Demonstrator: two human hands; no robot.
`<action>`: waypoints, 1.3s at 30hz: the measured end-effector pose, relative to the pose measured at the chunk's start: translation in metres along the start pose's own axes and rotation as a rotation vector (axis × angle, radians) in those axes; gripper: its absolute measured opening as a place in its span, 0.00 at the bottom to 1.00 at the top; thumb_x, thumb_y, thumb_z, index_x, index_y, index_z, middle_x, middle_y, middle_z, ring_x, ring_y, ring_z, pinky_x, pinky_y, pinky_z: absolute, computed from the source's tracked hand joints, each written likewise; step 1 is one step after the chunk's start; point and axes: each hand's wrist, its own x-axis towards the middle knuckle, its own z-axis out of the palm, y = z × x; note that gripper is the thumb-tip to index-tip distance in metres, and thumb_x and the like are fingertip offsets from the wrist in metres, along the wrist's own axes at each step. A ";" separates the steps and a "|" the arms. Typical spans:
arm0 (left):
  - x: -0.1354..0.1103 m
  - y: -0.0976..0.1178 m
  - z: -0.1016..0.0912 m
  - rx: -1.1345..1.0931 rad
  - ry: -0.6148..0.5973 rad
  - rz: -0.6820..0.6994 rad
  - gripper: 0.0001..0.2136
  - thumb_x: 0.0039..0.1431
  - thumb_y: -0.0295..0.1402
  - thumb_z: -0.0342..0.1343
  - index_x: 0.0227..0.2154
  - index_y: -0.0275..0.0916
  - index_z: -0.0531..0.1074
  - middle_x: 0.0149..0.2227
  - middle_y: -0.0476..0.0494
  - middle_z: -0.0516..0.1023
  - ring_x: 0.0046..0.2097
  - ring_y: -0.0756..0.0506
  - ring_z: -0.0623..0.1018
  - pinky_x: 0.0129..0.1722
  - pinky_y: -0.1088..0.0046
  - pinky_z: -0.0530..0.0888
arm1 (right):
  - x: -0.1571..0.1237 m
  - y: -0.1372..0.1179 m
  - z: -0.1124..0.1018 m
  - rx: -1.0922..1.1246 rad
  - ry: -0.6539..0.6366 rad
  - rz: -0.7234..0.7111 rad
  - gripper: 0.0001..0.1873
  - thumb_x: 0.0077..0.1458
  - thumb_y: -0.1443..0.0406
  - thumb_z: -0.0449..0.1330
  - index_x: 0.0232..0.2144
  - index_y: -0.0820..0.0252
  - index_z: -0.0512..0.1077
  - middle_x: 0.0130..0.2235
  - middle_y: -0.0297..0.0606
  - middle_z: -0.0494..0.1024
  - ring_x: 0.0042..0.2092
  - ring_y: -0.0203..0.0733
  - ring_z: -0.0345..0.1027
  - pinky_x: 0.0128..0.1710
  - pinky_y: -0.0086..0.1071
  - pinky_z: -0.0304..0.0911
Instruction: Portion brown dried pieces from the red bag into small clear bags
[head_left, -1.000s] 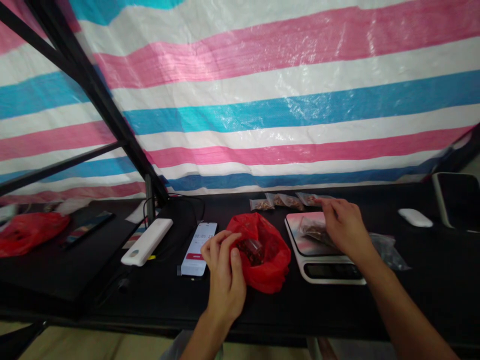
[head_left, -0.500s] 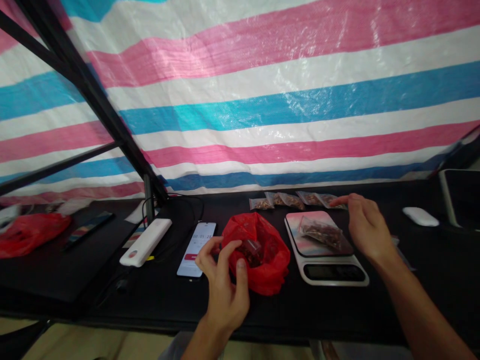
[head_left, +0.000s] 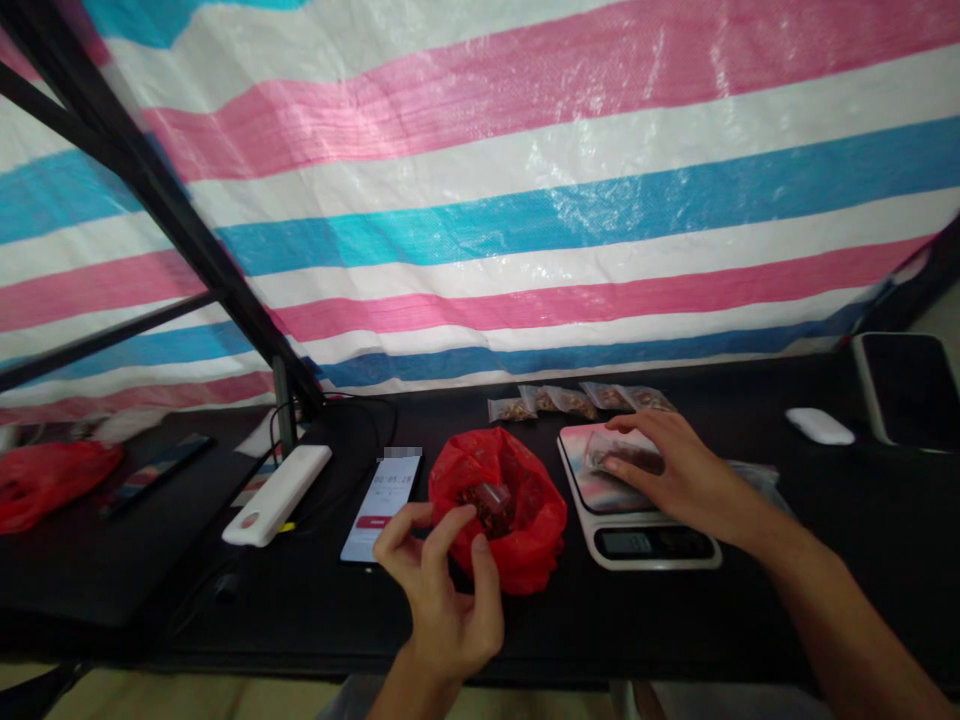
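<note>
My left hand [head_left: 444, 590] hovers just in front of an open red plastic bag [head_left: 525, 545] that holds dark reddish-brown bits and a small clear cup. Its fingers are curled but apart, and nothing shows between them. My right hand [head_left: 679, 475] rests on a small clear bag [head_left: 609, 452] of the same brown bits. That bag lies on the platform of a white kitchen scale [head_left: 592, 495]. The fingers are close together over the bag's right part, and the thumb is hidden.
Several filled small bags [head_left: 577, 400] lie in a row behind the scale. On the black table are a lit phone [head_left: 379, 505], a white power bank [head_left: 277, 495], a white mouse [head_left: 819, 426] and a dark device [head_left: 907, 390]. Far left lie another red bag [head_left: 52, 480] and a phone [head_left: 150, 475].
My right hand drew away to the right of the scale, then came back onto the small bag. My left hand pulled back from the red bag toward me.
</note>
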 end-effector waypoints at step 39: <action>0.008 -0.026 -0.036 0.030 0.009 -0.071 0.15 0.60 0.22 0.54 0.48 0.41 0.69 0.48 0.41 0.61 0.50 0.41 0.68 0.48 0.61 0.69 | 0.013 -0.112 0.054 0.017 -0.399 -0.295 0.34 0.50 0.81 0.53 0.55 0.51 0.74 0.52 0.39 0.77 0.54 0.49 0.64 0.57 0.47 0.62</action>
